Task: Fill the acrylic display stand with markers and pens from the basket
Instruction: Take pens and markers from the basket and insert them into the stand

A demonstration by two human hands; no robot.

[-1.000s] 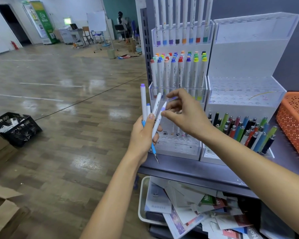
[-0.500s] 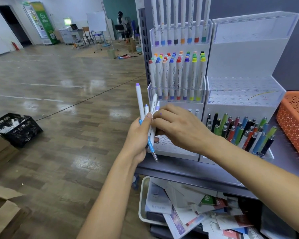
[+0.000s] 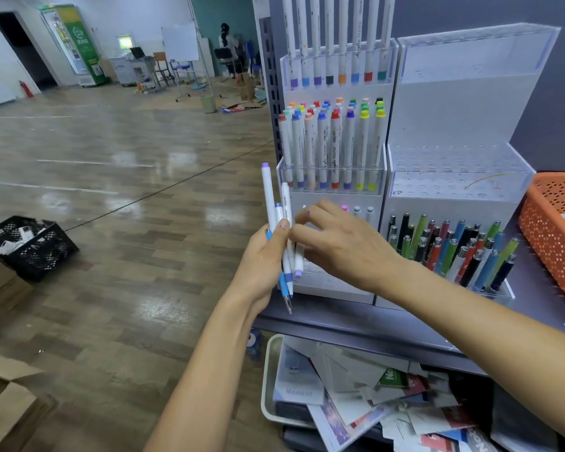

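Between the left fingers [image 3: 282,228], curled round a bundle of markers [image 3: 269,197], and the right fingers [image 3: 320,212], pinching one of them, there is little slack; the acrylic display stand [image 3: 327,282] is just behind. Tugging could drag neighbours (the blue pen [image 3: 284,285] especially) loose onto the floor [image 3: 144,256].

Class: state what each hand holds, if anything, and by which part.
Left hand: a bunch of markers and a blue pen, gripped mid-barrel. Right hand: pinches one marker of that bunch, about mid-barrel.
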